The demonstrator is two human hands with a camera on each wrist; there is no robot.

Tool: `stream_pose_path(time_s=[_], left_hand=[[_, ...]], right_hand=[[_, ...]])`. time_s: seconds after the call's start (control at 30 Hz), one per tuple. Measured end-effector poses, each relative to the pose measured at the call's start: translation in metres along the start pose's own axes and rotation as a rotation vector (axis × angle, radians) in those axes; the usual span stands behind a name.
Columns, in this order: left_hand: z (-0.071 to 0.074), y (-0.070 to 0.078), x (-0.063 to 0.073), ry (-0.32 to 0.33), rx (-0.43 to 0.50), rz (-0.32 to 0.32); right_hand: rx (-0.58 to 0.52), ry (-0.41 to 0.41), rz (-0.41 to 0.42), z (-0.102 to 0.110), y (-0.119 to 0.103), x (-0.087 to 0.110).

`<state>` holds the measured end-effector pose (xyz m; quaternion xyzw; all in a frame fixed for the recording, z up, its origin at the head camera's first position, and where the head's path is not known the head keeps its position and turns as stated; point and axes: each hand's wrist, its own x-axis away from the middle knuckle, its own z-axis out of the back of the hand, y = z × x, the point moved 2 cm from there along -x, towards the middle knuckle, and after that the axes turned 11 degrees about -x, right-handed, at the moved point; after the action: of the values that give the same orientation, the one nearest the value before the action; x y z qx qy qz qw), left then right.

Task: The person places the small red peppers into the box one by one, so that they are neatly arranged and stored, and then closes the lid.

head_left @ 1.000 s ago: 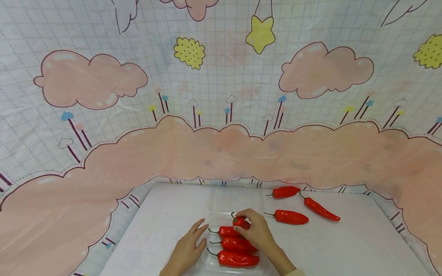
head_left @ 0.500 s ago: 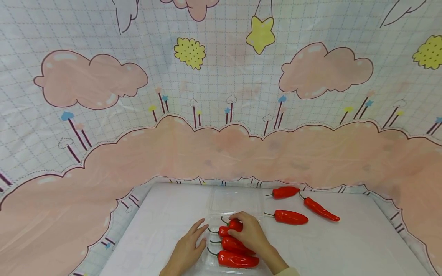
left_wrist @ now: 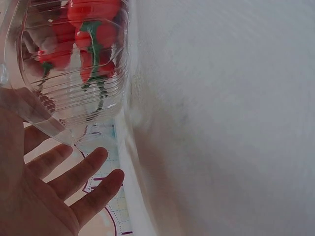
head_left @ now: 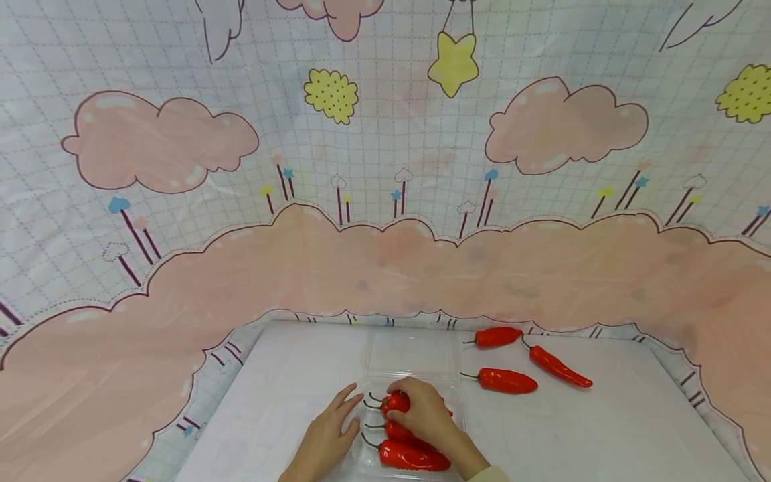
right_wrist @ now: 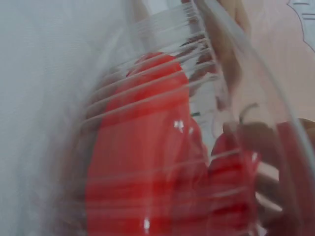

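My right hand (head_left: 424,415) grips a red chili pepper (head_left: 395,402) by its stem end, over the far rows of a clear plastic box (head_left: 458,388). Under and in front of it, several more red peppers (head_left: 414,456) lie side by side in the box, stems pointing left. My left hand (head_left: 325,434) rests beside the box's left edge, fingers spread and holding nothing. In the left wrist view, the left hand's fingers (left_wrist: 81,174) are loosely extended next to the ribbed wall. Seen through that wall in the right wrist view is a large red pepper (right_wrist: 142,147).
The box's hinged clear lid (head_left: 412,351) lies opened flat behind it. On the white table (head_left: 572,428) to the right are three loose peppers: one at the back (head_left: 497,337), one in front (head_left: 508,380) and a slim slanted one (head_left: 560,366). A patterned cloth (head_left: 385,268) stands behind.
My right hand has moved left and toward me with the pepper, from the box's far end to over the neighbouring pepper. My left hand and the loose peppers have stayed put.
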<state>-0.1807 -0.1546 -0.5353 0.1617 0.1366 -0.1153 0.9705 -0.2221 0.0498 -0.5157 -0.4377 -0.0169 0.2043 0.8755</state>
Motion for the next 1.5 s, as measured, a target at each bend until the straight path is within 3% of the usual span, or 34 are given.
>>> stream_pose_path(time_s=[0.27,0.53,0.77,0.97,1.2,1.5], left_hand=[[0.000,0.001,0.001,-0.009,0.008,0.001],[0.001,0.000,0.000,-0.026,0.007,0.007],[0.001,0.000,0.000,-0.004,-0.001,0.007],[-0.001,-0.001,0.000,0.006,-0.011,0.003],[-0.001,-0.001,0.000,-0.003,-0.007,0.006],[0.000,-0.001,0.000,0.002,-0.005,0.005]], right_hand=[[-0.014,-0.019,-0.015,0.001,0.000,0.002],[-0.050,0.018,-0.028,0.022,-0.012,0.007],[-0.043,0.067,0.054,0.041,-0.027,0.009],[-0.046,0.105,0.069,0.056,-0.039,0.014],[-0.037,0.204,0.127,0.075,-0.052,0.022],[-0.078,0.292,0.090,0.093,-0.056,0.029]])
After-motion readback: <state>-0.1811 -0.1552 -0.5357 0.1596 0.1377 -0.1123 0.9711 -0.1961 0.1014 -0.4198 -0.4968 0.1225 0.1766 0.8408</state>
